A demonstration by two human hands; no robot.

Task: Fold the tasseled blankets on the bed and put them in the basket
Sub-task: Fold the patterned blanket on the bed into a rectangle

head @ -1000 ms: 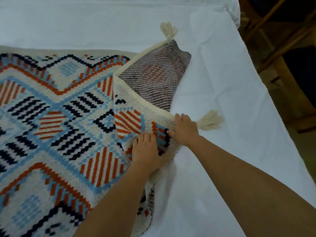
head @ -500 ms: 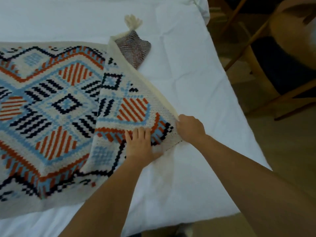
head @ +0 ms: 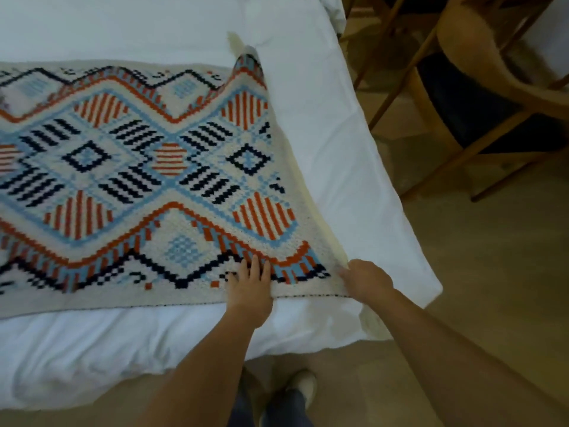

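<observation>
The fingers [head: 255, 268] of the left hand [head: 249, 291] lay straight and flat, pressing the near hem of the blanket [head: 154, 167] to the bed [head: 338, 149]. The right hand [head: 366, 280] had its fingers curled round the near right corner, pinching it. The blanket lay pattern-up across the bed, its right edge a little raised and its far corner peaked, with a tassel [head: 233, 41] showing. No fold showed, so this seemed to be the squaring-up before the first one. The next move would call for a grip on both near corners to carry them to the far edge. The basket was not in view; a chair [head: 492, 103] stood beside the bed.
</observation>
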